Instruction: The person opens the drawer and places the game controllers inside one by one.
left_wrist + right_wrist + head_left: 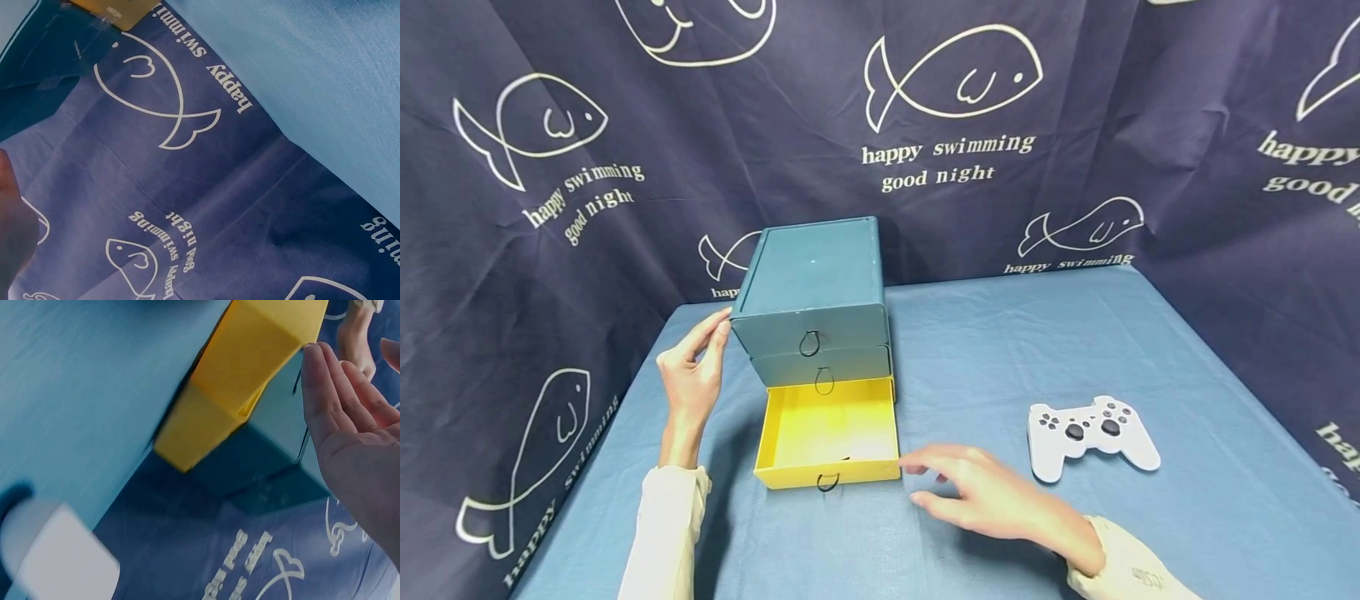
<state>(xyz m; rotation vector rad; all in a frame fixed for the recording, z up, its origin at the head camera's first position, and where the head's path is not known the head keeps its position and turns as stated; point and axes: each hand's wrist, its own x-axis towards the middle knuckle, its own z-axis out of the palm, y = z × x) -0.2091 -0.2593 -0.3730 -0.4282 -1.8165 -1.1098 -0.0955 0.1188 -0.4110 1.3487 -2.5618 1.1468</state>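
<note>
A teal drawer cabinet (812, 267) stands on the table, its bottom yellow drawer (820, 421) pulled out and its two upper drawers closed. A thin black loop hangs on each drawer front. At the cabinet's front left upper edge my left hand (692, 375) touches with its fingertips, the fingers fairly straight. My right hand (985, 492) is beside the yellow drawer's front right corner, fingers extended and holding nothing; in the right wrist view the fingertips (312, 356) appear at that drawer's edge. A white game controller (1093, 433) lies to the right of my right hand.
Blue cloth (985, 358) covers the table. Behind and at both sides hangs a dark navy curtain (940, 225) printed with white fish and lettering. The cabinet stands near the back edge, close to the curtain.
</note>
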